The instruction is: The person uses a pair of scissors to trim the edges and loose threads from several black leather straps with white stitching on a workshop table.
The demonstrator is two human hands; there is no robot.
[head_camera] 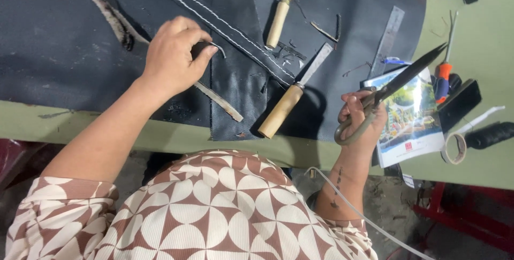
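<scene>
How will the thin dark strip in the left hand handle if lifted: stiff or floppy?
Probably floppy: the strip is thin and narrow and lies flat on the dark sheet. Likely light, since the left hand pinches it with the fingertips. It may drag on the stitched panel.

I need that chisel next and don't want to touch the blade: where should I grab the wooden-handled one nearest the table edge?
Grip the chisel by its round wooden handle, coming from the table edge. The handle end points toward you; the flat blade points away, up and right across the black fabric.
</scene>
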